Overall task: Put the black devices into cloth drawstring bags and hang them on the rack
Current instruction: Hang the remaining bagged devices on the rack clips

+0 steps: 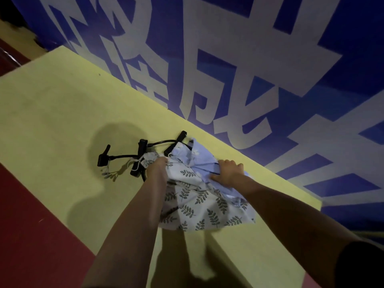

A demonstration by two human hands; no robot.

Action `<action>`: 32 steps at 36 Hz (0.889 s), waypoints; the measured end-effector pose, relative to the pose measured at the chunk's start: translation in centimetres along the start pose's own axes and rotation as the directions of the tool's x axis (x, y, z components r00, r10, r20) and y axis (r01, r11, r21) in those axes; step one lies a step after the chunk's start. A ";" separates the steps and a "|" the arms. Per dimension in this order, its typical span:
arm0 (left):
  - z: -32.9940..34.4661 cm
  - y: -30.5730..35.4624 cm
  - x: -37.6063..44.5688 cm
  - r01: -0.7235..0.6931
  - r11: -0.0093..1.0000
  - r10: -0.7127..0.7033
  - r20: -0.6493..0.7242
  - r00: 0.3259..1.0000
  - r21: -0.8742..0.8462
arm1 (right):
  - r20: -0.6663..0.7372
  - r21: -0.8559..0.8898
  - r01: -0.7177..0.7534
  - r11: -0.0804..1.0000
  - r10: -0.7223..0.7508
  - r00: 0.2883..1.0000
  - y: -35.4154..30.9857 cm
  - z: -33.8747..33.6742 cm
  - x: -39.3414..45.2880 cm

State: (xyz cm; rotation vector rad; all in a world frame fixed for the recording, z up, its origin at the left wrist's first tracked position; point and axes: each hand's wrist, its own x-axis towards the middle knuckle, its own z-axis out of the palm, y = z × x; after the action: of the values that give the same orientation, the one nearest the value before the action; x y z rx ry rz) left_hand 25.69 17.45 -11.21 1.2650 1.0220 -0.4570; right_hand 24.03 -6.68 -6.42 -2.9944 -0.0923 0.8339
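Two bare forearms come up from six o'clock in my head view and meet over a heap of cloth on the yellow tabletop (62,113).

Nearest to me lies the leaf-print bag (199,206), white with grey-green sprigs, slumped on the tabletop just right of centre, its lower edge toward five o'clock.

My left hand (159,167) sits at the bag's ten o'clock corner, fingers curled down into the gathered mouth of the cloth, gripping it. A thin white drawstring (136,162) trails out from that bunched mouth toward nine o'clock.

My right hand (227,171) is at the bag's two o'clock side, fingers folded over a fistful of the pale blue bag (199,157), which overlaps the leaf-print one; the thumb lies flat along the fabric, pointing toward nine o'clock.

Just beyond my left hand, at about ten o'clock from it, lie the black devices (141,156): dark blocky pieces joined by bent black stalks, tangled together on the tabletop. One clip-like end (104,157) sticks out farthest toward nine o'clock. Another black bar (180,137) pokes up at twelve o'clock from the blue cloth, touching its edge. How many separate devices are in the tangle I cannot tell, nor whether any part is already inside a bag.

Farthest off, along the tabletop's far edge, stands a blue banner (259,48) with large white characters. A dark red floor (31,235) shows at eight o'clock.
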 end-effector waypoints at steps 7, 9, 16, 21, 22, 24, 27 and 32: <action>1.6 0.3 -3.9 -0.045 0.996 0.043 -0.027 0.999 -0.074 | 0.296 0.487 -0.108 0.867 -0.048 0.954 1.8 2.1 -2.0; 1.7 -0.1 -5.2 -0.078 0.988 0.078 0.000 0.997 -0.133 | 0.249 0.590 -0.143 0.795 -0.010 0.968 1.9 2.7 -3.5; 2.4 0.0 -9.7 -0.154 0.968 0.182 0.131 0.974 -0.198 | -0.116 0.719 0.017 0.695 0.096 0.989 3.2 2.8 -7.0; 2.5 -2.5 -8.0 -0.081 0.979 0.111 0.154 0.982 -0.189 | -0.252 0.647 0.099 0.756 0.089 0.964 4.8 1.7 -9.8; 2.6 -3.1 -7.5 -0.068 0.976 0.101 0.155 0.983 -0.206 | -0.252 0.628 0.100 0.772 0.080 0.964 5.0 1.4 -10.2; 2.4 -5.3 -3.6 -0.057 0.978 0.080 0.109 0.991 -0.203 | -0.246 0.574 0.113 0.811 0.039 0.968 5.4 1.1 -11.1; 2.2 -8.2 3.1 -0.032 0.988 0.030 -0.013 0.999 -0.151 | -0.216 0.564 0.142 0.813 -0.020 0.976 6.4 0.5 -12.5; 2.9 -6.0 -7.0 -0.066 0.995 0.061 -0.061 0.996 -0.077 | -0.227 0.471 0.081 0.878 0.032 0.973 7.9 0.4 -14.6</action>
State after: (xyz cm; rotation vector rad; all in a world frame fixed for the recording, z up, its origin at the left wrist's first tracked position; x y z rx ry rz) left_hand 18.55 11.34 -8.85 1.2428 1.0362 -0.3298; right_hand 11.74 -15.52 0.42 -2.5818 0.0729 0.4192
